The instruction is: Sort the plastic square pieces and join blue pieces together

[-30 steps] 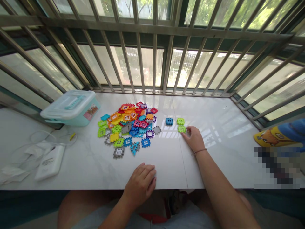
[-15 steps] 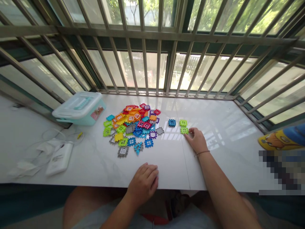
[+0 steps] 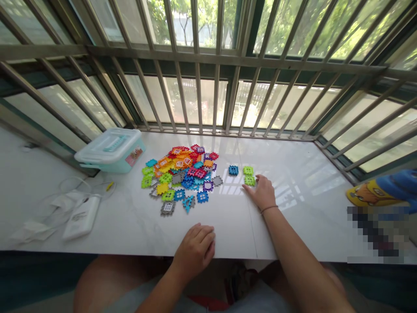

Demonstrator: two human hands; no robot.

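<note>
My right hand (image 3: 263, 194) rests low over the table, thumb and index finger spread apart, with nothing between them. Just beyond it lies a lime-green square window tile (image 3: 249, 181) with notched edges. A second lime-green tile (image 3: 248, 170) sits directly behind the first; whether they interlock I cannot tell. To their left is a blue window tile (image 3: 233, 170), which looks stacked on others. My left hand (image 3: 196, 246) lies at the table's front edge with its fingers curled together and no object showing; its palm is hidden. Left of centre spreads a pile of multicoloured notched tiles (image 3: 177, 177).
A pale teal lidded box (image 3: 110, 150) stands at the back left. Nearer are a white power bank (image 3: 81, 217) and a loose cable (image 3: 70, 179). On the right lies a yellow-and-blue object (image 3: 374, 191). Metal window bars (image 3: 215, 102) rise behind the table.
My right thumb and index finger have come away from the front green tile and spread wider. My left hand has stayed in place. The view has tilted up slightly.
</note>
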